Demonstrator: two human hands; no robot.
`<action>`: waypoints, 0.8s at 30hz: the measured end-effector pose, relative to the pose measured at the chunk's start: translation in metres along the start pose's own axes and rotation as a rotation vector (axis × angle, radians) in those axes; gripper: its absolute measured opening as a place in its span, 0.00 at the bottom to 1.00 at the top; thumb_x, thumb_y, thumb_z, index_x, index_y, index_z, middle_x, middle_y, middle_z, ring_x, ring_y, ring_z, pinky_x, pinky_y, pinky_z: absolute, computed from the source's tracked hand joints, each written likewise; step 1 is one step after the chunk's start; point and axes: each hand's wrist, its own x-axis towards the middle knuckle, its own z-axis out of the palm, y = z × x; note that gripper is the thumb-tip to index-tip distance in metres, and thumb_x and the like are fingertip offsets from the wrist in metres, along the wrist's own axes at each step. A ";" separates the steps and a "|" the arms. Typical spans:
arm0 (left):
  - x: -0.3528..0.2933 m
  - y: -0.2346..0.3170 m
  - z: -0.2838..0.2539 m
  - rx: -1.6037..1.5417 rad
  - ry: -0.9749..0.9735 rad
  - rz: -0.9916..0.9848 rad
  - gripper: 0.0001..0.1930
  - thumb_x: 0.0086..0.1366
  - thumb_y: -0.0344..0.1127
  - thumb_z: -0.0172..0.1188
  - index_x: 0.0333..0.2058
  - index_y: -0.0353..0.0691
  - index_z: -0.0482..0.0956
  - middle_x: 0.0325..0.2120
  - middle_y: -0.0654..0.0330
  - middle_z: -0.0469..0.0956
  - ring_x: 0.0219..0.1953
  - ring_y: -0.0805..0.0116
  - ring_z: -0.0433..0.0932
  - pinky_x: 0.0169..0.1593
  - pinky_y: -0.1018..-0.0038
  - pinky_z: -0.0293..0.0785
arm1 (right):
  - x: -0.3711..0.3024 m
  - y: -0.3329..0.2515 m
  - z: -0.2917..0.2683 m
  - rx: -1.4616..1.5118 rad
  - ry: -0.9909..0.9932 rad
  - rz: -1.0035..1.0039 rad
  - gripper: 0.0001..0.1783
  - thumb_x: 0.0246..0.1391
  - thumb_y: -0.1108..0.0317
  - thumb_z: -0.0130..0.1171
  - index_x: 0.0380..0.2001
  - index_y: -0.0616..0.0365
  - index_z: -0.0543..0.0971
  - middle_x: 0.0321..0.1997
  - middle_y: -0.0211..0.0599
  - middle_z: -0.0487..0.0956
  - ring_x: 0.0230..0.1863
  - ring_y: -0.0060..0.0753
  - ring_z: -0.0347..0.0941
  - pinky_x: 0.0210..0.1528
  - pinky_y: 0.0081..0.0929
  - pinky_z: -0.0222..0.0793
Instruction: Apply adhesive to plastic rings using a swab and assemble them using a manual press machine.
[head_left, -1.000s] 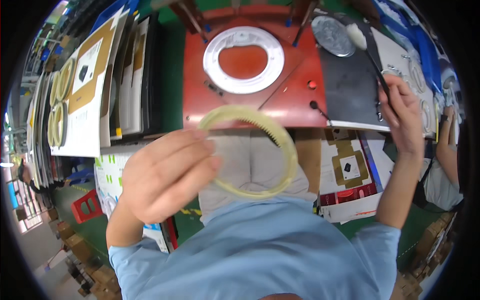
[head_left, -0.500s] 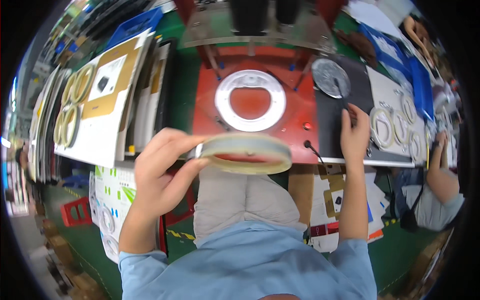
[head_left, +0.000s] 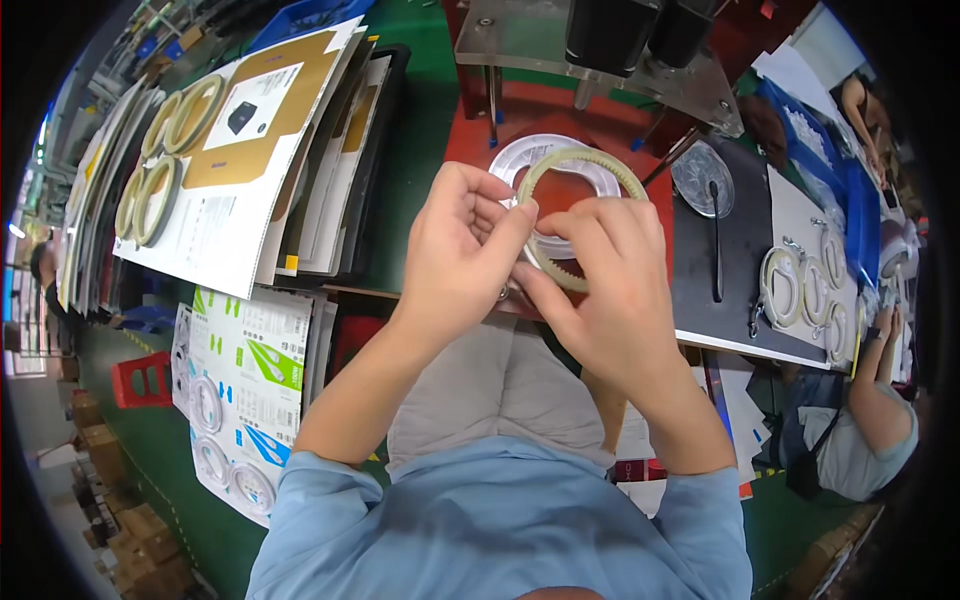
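A cream ring with a ridged inner edge (head_left: 637, 182) is held up in front of my body, between both hands. My left hand (head_left: 462, 240) is closed at the ring's left side, thumb and forefinger pinching its edge. Across the ring's lower part bends my right hand (head_left: 615, 275), thumb and fingers closed on the rim near the left thumb. What the fingertips do there is partly hidden. Behind the ring, a white ring-shaped plate (head_left: 508, 157) lies on the red base (head_left: 470, 125) of a press.
Right of the base, a round dish (head_left: 703, 180) and a thin black stick (head_left: 717, 260) rest on a black mat (head_left: 690, 285). More cream rings (head_left: 782, 285) lie on a white board. Boards with rings (head_left: 195, 112) stand at left. A clear press plate (head_left: 520, 45) overhangs the base.
My right hand has left the black stick by the dish and come over to the ring. The ring has been raised and tilted to face me. My view has shifted.
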 end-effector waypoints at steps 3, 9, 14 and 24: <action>0.008 -0.006 0.004 0.071 0.045 0.022 0.14 0.71 0.32 0.68 0.44 0.33 0.71 0.29 0.60 0.79 0.29 0.78 0.78 0.33 0.77 0.75 | 0.008 0.007 0.008 -0.080 -0.021 -0.010 0.17 0.48 0.69 0.77 0.41 0.59 0.84 0.41 0.38 0.77 0.47 0.49 0.71 0.52 0.44 0.69; 0.016 -0.008 0.002 0.386 0.099 0.099 0.13 0.71 0.36 0.68 0.39 0.33 0.74 0.29 0.54 0.80 0.28 0.65 0.80 0.35 0.68 0.77 | 0.018 0.024 0.006 -0.049 -0.091 0.099 0.12 0.50 0.71 0.75 0.39 0.57 0.85 0.41 0.37 0.77 0.48 0.48 0.70 0.53 0.43 0.70; 0.012 -0.020 -0.019 0.682 0.065 0.440 0.08 0.68 0.32 0.68 0.35 0.34 0.81 0.34 0.52 0.83 0.37 0.53 0.81 0.46 0.64 0.76 | 0.015 0.035 -0.005 -0.063 -0.185 0.107 0.13 0.50 0.72 0.76 0.39 0.57 0.86 0.42 0.37 0.77 0.49 0.47 0.70 0.53 0.41 0.71; 0.010 -0.012 -0.037 0.521 0.063 0.494 0.05 0.65 0.29 0.69 0.38 0.36 0.85 0.39 0.54 0.83 0.43 0.53 0.79 0.48 0.64 0.75 | 0.072 0.006 -0.089 -0.080 0.038 -0.178 0.09 0.63 0.72 0.69 0.45 0.61 0.86 0.47 0.38 0.87 0.47 0.34 0.82 0.48 0.27 0.77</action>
